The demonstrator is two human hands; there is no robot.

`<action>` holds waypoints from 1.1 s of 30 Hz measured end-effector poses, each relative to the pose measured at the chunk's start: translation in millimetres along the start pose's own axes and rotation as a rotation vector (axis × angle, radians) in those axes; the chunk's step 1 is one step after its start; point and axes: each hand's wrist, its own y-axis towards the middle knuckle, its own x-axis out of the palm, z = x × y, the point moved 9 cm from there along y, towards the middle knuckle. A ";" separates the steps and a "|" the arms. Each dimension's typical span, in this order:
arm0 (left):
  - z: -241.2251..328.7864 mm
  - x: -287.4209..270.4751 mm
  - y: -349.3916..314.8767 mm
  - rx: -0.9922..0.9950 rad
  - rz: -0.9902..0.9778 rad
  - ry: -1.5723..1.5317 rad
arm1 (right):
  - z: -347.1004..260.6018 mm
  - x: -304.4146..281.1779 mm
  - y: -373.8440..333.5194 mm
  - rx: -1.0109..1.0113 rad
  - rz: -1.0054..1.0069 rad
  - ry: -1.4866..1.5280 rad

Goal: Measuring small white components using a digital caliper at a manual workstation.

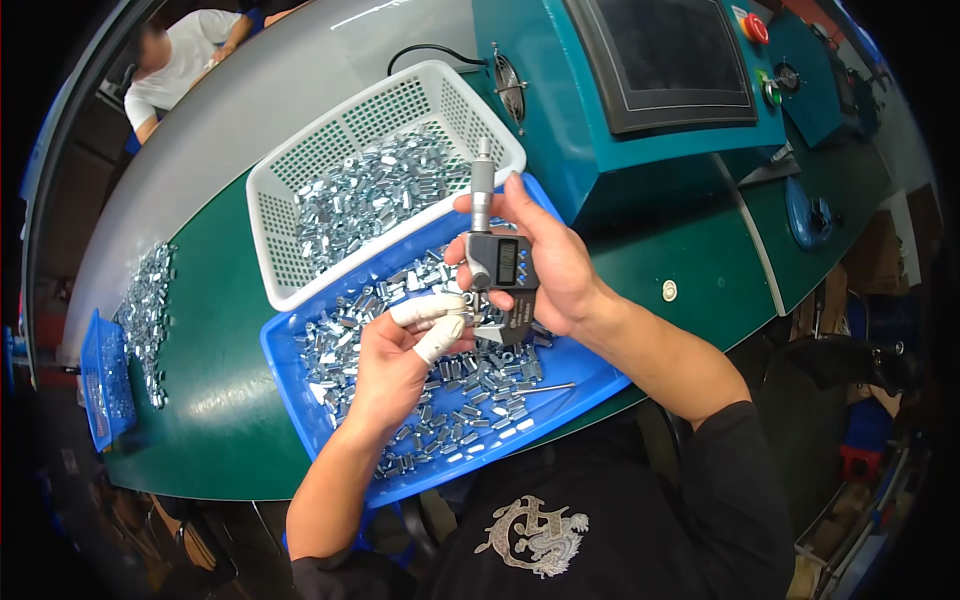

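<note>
My right hand (562, 268) is closed around a digital micrometer (508, 265) with a grey frame, a small display and a silver thimble pointing away from me. My left hand (392, 368) has white wrapping on its thumb and forefinger. Those two fingers pinch a small metal piece (471, 303) at the micrometer's jaws; most of the piece is hidden by the fingertips. Both hands are above a blue tray (285, 375) strewn with shiny metal hex pieces (440, 405). A thin metal rod (545, 388) lies among them at the tray's right side.
Beyond the tray, a white perforated basket (262, 225) holds many similar pieces, its near edge over the tray. At left are a loose pile (150, 310) and a small blue basket (92, 365). A teal machine (640, 165) with a screen stands far right. Another person (185, 65) sits far left.
</note>
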 end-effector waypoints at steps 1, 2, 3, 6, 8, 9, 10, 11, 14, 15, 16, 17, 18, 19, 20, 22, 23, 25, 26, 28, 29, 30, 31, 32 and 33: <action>0.9 0.0 0.5 0.010 0.008 0.010 | 1.0 -0.1 0.6 0.007 -0.019 0.018; 0.8 0.4 1.0 0.008 0.005 0.008 | 1.6 -1.3 0.9 0.007 -0.014 0.017; 0.6 1.0 1.1 0.000 -0.001 0.011 | 1.6 -0.8 1.0 0.002 -0.026 0.016; 1.2 2.9 1.4 -0.008 -0.026 0.014 | 0.9 -1.2 0.5 -0.011 -0.039 0.023; 0.7 4.0 1.5 -0.009 -0.045 0.015 | 0.3 -1.4 0.3 -0.019 -0.042 0.032; 0.1 4.6 1.4 -0.007 -0.056 -0.003 | 0.8 -0.9 0.3 -0.015 -0.049 0.044; -0.2 5.4 1.4 -0.005 -0.067 -0.021 | 1.1 -0.2 0.4 -0.011 -0.057 0.056; -0.5 5.0 1.2 -0.005 -0.064 -0.022 | 1.4 0.4 0.6 -0.008 -0.058 0.056; 0.0 5.2 1.0 -0.001 -0.063 -0.018 | 1.9 1.2 0.7 0.005 -0.048 0.028; 0.7 6.1 0.7 0.003 -0.068 -0.014 | 1.6 1.1 0.6 0.002 -0.043 0.023; 1.4 7.0 0.5 0.007 -0.073 -0.009 | 1.4 0.9 0.6 0.000 -0.038 0.018; 1.5 7.0 0.4 0.007 -0.070 -0.011 | 1.7 1.0 0.7 0.003 -0.040 0.017; 1.8 7.3 0.3 0.010 -0.069 -0.016 | 1.5 0.5 0.9 0.001 -0.034 0.017; 2.4 7.3 0.0 0.013 -0.069 -0.021 | 1.5 0.3 1.2 0.000 -0.029 0.017; 2.4 7.2 0.0 0.014 -0.066 -0.024 | 2.1 0.3 1.3 0.003 -0.030 0.015; 1.5 6.8 -0.4 0.000 -0.060 -0.008 | 2.0 0.7 1.5 -0.008 -0.036 0.026; 1.3 6.7 -0.2 -0.001 -0.058 -0.011 | 2.4 0.6 1.9 -0.004 -0.036 0.026; 0.3 6.8 0.2 -0.008 -0.059 -0.009 | 2.4 -1.0 2.3 -0.005 -0.018 0.014; 0.4 6.7 0.3 -0.008 -0.057 -0.010 | 2.5 -0.6 2.2 -0.003 -0.019 0.013; 0.2 7.6 0.4 -0.010 -0.065 -0.020 | 2.6 -1.3 2.0 -0.005 -0.011 0.015; 0.4 7.7 0.3 -0.010 -0.066 -0.021 | 2.4 -1.3 1.9 -0.005 -0.010 0.014; 0.6 7.6 0.1 -0.010 -0.066 -0.017 | 2.3 -1.4 2.0 -0.007 -0.011 0.012; 0.7 7.6 0.1 -0.011 -0.065 -0.013 | 2.1 -1.5 2.0 -0.009 -0.011 0.009; 0.8 7.5 0.0 -0.011 -0.066 -0.013 | 2.0 -1.4 2.1 -0.010 -0.010 0.009; 0.7 7.3 -0.1 -0.014 -0.063 -0.013 | 2.3 -1.1 2.2 -0.006 -0.010 0.014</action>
